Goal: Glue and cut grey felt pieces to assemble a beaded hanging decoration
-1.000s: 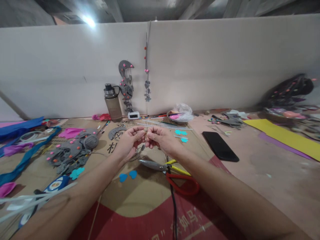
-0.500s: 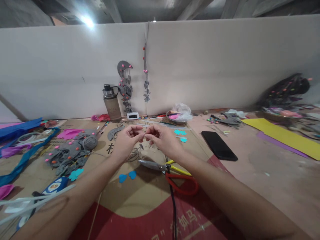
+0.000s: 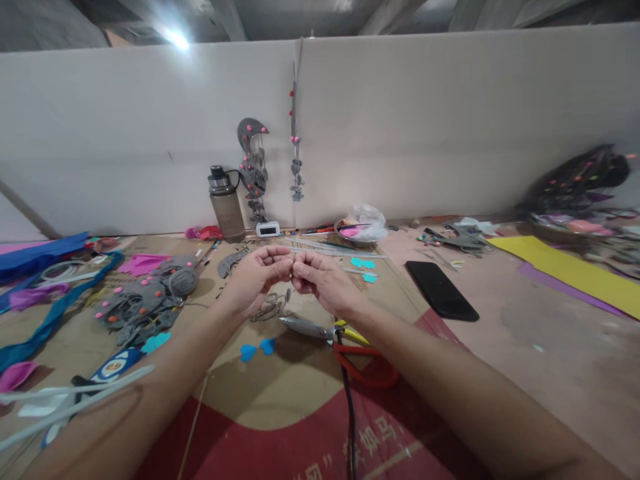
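Note:
Over the cardboard [image 3: 270,400], my left hand [image 3: 260,275] and my right hand [image 3: 325,280] meet fingertip to fingertip, each closed in a pinch. Whatever is between the fingers is too small to make out. Just beneath them lies a loose tangle of thin grey cord [image 3: 267,308]. Scissors [image 3: 313,329] with red and yellow handles rest below my right hand, partly hidden by the forearm. Two blue heart cutouts [image 3: 248,352] sit near the scissors' tip. Turquoise flower-shaped cutouts [image 3: 363,263] lie beyond my right hand.
Grey felt pieces with pink and orange balls [image 3: 143,297] are heaped at left, near a glue gun [image 3: 114,367]. A bottle [image 3: 226,207], a small digital clock [image 3: 267,229] and a bowl [image 3: 353,237] line the wall. At right are a phone [image 3: 440,288] and a yellow sheet [image 3: 570,263].
My hands have come closer together, and their fingertips now touch. The view has shifted slightly; the things on the table lie as before.

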{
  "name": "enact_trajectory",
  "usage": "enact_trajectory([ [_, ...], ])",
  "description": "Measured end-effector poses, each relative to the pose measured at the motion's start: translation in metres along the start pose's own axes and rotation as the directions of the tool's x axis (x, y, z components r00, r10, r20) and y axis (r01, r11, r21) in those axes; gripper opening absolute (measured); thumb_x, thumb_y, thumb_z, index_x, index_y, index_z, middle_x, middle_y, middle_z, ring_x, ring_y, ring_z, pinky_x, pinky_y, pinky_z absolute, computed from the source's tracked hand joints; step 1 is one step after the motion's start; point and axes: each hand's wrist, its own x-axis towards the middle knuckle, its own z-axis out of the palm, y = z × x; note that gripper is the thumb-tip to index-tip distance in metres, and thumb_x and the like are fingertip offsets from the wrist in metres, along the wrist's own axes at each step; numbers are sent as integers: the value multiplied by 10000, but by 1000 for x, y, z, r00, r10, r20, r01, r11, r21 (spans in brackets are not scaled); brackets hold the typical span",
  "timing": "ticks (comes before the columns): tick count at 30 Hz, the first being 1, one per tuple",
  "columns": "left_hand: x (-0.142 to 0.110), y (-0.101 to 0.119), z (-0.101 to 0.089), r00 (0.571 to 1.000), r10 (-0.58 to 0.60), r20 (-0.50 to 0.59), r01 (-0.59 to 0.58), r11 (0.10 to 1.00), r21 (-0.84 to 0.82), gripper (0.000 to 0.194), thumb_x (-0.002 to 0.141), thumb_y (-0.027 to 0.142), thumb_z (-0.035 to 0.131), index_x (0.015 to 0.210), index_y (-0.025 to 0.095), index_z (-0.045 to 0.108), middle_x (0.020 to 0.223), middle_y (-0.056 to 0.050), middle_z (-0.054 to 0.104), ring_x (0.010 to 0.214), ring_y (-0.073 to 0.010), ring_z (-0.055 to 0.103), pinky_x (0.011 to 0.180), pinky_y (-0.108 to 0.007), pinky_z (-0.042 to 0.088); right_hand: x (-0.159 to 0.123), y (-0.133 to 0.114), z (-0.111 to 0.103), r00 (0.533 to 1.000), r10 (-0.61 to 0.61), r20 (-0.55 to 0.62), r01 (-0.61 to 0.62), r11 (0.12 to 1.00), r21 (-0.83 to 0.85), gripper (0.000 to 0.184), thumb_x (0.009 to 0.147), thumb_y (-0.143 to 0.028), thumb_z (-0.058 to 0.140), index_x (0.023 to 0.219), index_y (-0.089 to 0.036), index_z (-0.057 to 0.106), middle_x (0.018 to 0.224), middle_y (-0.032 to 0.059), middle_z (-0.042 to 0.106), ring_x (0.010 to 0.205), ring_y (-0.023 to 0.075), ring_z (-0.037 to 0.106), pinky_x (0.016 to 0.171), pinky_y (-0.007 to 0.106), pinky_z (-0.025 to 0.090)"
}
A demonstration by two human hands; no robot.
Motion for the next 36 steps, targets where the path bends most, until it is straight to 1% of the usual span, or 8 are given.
enact_trajectory([
  [6, 3, 6, -3, 998, -2, -62, 0, 999, -39, 392, 544, 206, 824, 864, 114, 616, 671, 2, 632, 564, -69, 561, 573, -200, 462, 1, -3, -3, 998, 19, -59, -18, 1000, 24, 289, 795, -465, 575, 750, -185, 519, 645, -27, 527, 551, 80, 485, 499, 216, 330],
  [9, 3, 5, -4, 998, 9, -56, -11, 1000, -22, 375, 561, 205, 817, 866, 120, 616, 656, 10, 620, 550, -66, 551, 553, -193, 461, 2, -2, -6, 992, -32, -121, 23, 997, -72, 296, 835, -484, 512, 850, -194, 568, 742, -4, 561, 635, 97, 528, 535, 223, 395],
  [12, 3, 3, -4, 999, 11, -34, -12, 1000, -15, 369, 576, 209, 811, 879, 121, 620, 687, -3, 632, 579, -72, 566, 573, -193, 471, 2, 0, -6, 987, -122, -104, 95, 966, -240, 218, 813, -390, 567, 944, -217, 585, 831, 3, 590, 714, 111, 546, 581, 231, 442],
  [16, 2, -1, -4, 1000, 12, 2, -12, 1000, 9, 363, 591, 218, 805, 894, 125, 630, 736, -15, 638, 593, -71, 563, 574, -192, 467, 0, 1, -7, 974, -218, -64, 169, 883, -437, 162, 824, -327, 559, 932, -215, 608, 804, 6, 606, 692, 117, 536, 601, 243, 441],
  [25, 0, -1, -1, 996, -55, 70, 54, 998, 21, 353, 596, 222, 801, 897, 124, 644, 794, -22, 649, 581, -58, 543, 588, -208, 460, -3, 2, -9, 939, -339, -59, 173, 615, -769, 128, 877, -301, 451, 814, -204, 505, 749, 6, 545, 669, 129, 461, 648, 268, 361],
  [28, 0, 0, -2, 999, -13, 40, 10, 996, 89, 350, 603, 247, 796, 894, 130, 638, 741, -14, 637, 579, -72, 546, 586, -220, 459, -1, 2, -12, 947, -299, -115, 108, 637, -763, 249, 925, -345, 348, 735, -216, 442, 650, -13, 489, 621, 132, 442, 626, 272, 338],
  [31, 0, 0, -3, 997, 72, -1, -70, 970, 233, 354, 619, 295, 783, 898, 134, 636, 699, -8, 622, 568, -88, 546, 572, -233, 451, -1, -1, -14, 964, -247, -96, 93, 654, -751, 346, 946, -403, 298, 685, -218, 428, 603, -20, 456, 597, 133, 429, 612, 272, 323],
  [36, -4, -3, 2, 976, 189, 106, -217, 882, 419, 333, 633, 304, 770, 906, 150, 658, 854, -60, 676, 724, -142, 608, 673, -265, 480, -2, -3, -10, 953, -296, 59, 214, 523, -825, 210, 907, -332, 436, 747, -206, 486, 732, 0, 521, 698, 138, 446, 650, 264, 314],
])
